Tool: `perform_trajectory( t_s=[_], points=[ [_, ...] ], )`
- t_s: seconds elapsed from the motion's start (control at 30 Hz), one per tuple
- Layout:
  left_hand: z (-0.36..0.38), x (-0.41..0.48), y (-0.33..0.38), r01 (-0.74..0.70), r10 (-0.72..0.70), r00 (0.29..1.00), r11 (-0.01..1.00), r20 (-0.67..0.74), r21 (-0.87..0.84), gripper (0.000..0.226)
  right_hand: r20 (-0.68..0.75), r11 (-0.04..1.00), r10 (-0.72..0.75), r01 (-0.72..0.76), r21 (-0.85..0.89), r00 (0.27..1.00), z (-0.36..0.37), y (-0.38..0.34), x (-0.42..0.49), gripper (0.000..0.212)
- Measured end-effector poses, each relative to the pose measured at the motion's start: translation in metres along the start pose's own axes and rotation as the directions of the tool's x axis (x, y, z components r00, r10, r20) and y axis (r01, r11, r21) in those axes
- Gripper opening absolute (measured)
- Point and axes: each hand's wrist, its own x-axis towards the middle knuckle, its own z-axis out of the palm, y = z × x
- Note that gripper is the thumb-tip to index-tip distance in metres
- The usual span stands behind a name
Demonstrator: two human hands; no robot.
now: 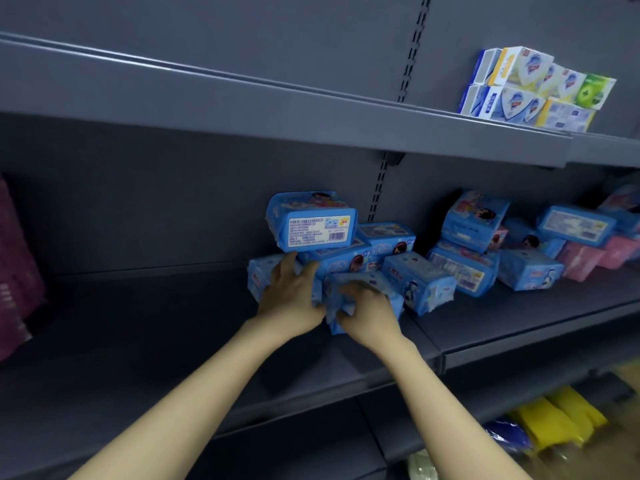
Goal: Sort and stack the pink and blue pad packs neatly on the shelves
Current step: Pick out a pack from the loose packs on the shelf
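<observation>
Several blue pad packs sit in a loose heap on the middle grey shelf (145, 327). One blue pack (311, 221) with a barcode label rests on top of the heap. My left hand (291, 294) lies on the lower left blue pack (259, 275), fingers spread over it. My right hand (369, 311) grips a front blue pack (360, 282) at the shelf's front. More blue packs (474, 216) lie jumbled to the right, with pink packs (585, 259) among them at the far right.
Soap boxes (533, 88) stand on the upper shelf at the right. Dark pink packages (17, 268) fill the far left edge of the middle shelf. Yellow items (561, 417) and a blue item lie on the bottom shelf.
</observation>
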Motion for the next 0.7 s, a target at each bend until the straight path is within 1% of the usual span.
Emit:
perform_trajectory(
  t_s=[0.13, 0.23, 0.4, 0.57, 0.7],
  points=[
    [0.005, -0.002, 0.022, -0.114, 0.112, 0.990, 0.993, 0.086, 0.022, 0.076, -0.017, 0.995, 0.094, -0.095, -0.040, 0.995, -0.015, 0.013, -0.022, 0.049],
    [0.016, -0.002, 0.037, -0.185, 0.182, 0.970, 0.983, 0.159, 0.004, 0.076, -0.038, 0.982, 0.177, -0.179, -0.067, 0.983, -0.027, 0.024, -0.038, 0.052],
    [0.035, -0.007, 0.063, -0.331, 0.329, 0.923, 0.943, 0.198, -0.025, 0.065, -0.094, 0.958, 0.273, -0.280, -0.063, 0.957, -0.043, 0.041, -0.066, 0.057],
    [0.052, -0.012, 0.077, -0.393, 0.383, 0.890, 0.919, 0.247, -0.008, 0.064, -0.136, 0.935, 0.339, -0.350, -0.064, 0.931, -0.050, 0.056, -0.091, 0.057],
    [0.065, -0.012, 0.089, -0.418, 0.410, 0.867, 0.908, 0.283, -0.033, 0.063, -0.145, 0.915, 0.390, -0.400, -0.048, 0.909, -0.049, 0.069, -0.107, 0.056]
  ],
)
